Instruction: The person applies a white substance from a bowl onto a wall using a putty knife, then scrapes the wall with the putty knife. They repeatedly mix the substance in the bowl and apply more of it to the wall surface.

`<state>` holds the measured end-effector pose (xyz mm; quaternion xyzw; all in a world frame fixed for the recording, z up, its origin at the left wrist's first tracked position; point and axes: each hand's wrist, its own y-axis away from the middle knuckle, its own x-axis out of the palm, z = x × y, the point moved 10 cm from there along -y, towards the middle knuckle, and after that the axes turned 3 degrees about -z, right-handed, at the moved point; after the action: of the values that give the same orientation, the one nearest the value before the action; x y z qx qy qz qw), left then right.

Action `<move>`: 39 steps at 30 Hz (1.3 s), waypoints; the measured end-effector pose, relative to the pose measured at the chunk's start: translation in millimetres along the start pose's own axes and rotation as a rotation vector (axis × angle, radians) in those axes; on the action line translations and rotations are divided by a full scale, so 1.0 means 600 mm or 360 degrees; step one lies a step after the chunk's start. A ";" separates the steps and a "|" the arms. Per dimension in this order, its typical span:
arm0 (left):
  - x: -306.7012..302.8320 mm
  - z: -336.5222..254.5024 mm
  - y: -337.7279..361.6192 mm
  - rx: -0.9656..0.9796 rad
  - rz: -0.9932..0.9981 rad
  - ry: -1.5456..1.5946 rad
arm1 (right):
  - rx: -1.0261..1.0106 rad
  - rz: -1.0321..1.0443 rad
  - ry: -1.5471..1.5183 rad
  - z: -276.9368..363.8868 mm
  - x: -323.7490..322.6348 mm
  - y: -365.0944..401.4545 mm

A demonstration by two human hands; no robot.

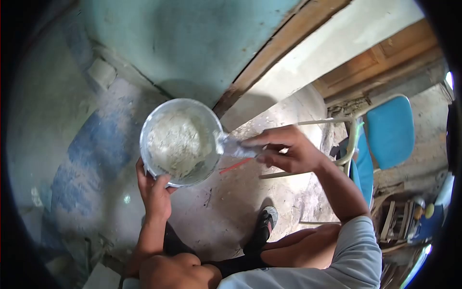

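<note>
A round metal pot [148,120] with a pale, powdery white mix [175,137] inside is held up in front of me. My left hand [156,192] grips it at the lower left, with the thumb by the rim and the fingers around the outer wall. At the pot's right side, my right hand [286,149] is closed on a white-smeared scraper [233,146]. The scraper's far end is at the right rim. Motion blurs the tool, and fingers cover its handle end.
A blue-green wall panel [192,43] with a wooden post [284,53] rises ahead. To the right stands a metal-framed chair with a blue backrest [391,130]. A thin red strip [236,165] lies on the stained floor [207,216]. Wooden pieces [397,221] are piled at the far right.
</note>
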<state>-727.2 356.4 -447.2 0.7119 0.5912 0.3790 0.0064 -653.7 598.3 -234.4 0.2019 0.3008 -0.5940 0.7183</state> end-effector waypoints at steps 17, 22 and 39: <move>-0.007 -0.007 -0.004 0.0096 0.0057 -0.0067 | 0.0443 -0.1049 0.1436 0.001 -0.159 0.128; 0.002 -0.010 -0.001 0.0080 0.0076 -0.0049 | 0.0587 -0.0955 0.1262 -0.041 -0.149 0.125; 0.013 0.000 0.003 0.0074 0.0112 -0.0072 | 0.0509 -0.0780 0.1286 -0.039 -0.126 0.100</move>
<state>-725.8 362.6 -442.3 0.7406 0.5742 0.3488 -0.0102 -608.4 681.2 -204.8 0.4469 0.4987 -0.6584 0.3437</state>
